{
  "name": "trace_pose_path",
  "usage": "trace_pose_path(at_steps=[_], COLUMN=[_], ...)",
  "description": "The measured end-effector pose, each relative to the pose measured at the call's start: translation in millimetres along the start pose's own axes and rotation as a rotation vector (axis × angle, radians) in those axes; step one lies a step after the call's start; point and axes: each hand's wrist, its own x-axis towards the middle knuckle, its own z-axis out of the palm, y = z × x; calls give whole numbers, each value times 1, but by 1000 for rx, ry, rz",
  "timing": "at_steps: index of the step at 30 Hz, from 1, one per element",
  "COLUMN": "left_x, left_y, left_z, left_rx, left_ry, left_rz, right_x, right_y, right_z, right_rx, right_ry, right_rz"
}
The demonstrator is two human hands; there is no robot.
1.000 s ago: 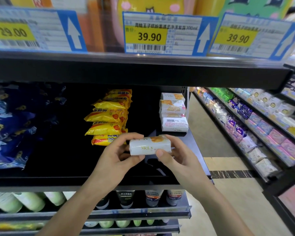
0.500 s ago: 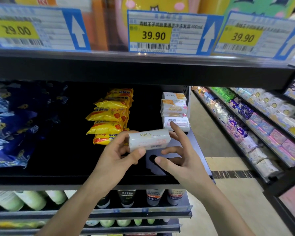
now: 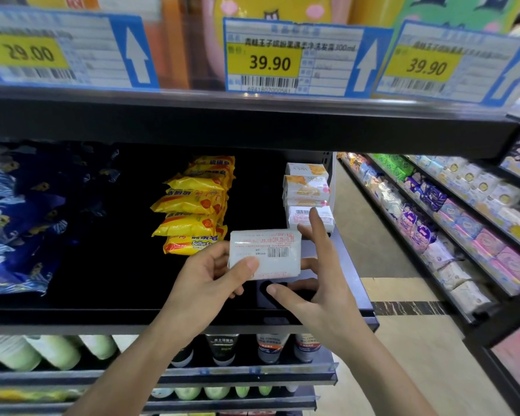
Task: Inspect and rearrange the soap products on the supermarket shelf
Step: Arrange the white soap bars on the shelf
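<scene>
While both forearms reach up from the bottom of the frame, the left hand (image 3: 206,276) holds a white soap bar (image 3: 264,254) just below the centre, thumb pressed across its lower left corner and fingers curled behind it. The bar is a rounded rectangular block in glossy, slightly crinkled wrap, its back facing the camera with small red print and one black barcode. The right hand (image 3: 318,283) is spread wide beside it, fingers straight and holding nothing; the index finger points up past the bar's right edge, and two fingertips show behind the wrap at its right side, though whether they touch it cannot be told.

Behind the hands lies the black metal shelf (image 3: 102,313), smooth and dark. Further back, centre frame, stands a stack of yellow soap packets (image 3: 194,205), soft pillow-shaped pouches with red lettering; at least five show. To the right of it is a stack of white boxed soaps (image 3: 308,196) with orange patches, four visible, the lowest partly covered by the raised index finger. At the left edge are crumpled blue packages (image 3: 15,223).

Below the shelf, rounded pale green bottles (image 3: 42,352) lie in a row, and dark tubes (image 3: 246,349) stand partly hidden by the forearms. Across the top, three yellow price tags (image 3: 267,63) read 29.00, 39.90 and 39.90. At far right, another aisle's shelves (image 3: 451,217) run into the distance, filled with pastel packs.
</scene>
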Motion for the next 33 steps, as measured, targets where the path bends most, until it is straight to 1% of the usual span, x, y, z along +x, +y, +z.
trace_pose_path(at_steps=[6, 11, 13, 18, 21, 26, 30, 33], left_x=[1, 6, 7, 7, 7, 7, 6, 2], left_y=[2, 2, 1, 5, 6, 7, 2, 1], left_z=[-1, -2, -1, 4, 3, 0, -3, -6], left_rx=[-11, -4, 6, 44, 37, -27, -24, -21], left_ry=[27, 42, 32, -20, -29, -68, -50, -109], left_rz=[-28, -47, -51, -67, -66, -74, -11, 58], right_x=[0, 2, 2, 3, 4, 5, 5, 6], right_y=[2, 3, 4, 7, 6, -1, -4, -7], right_z=[-2, -9, -10, -6, -7, -14, -18, -19], right_rx=[32, 156, 167, 133, 202, 339, 387, 366], right_ry=[-45, -107, -124, -102, -93, -142, -140, -141], right_rz=[2, 24, 15, -24, 41, 149, 217, 232])
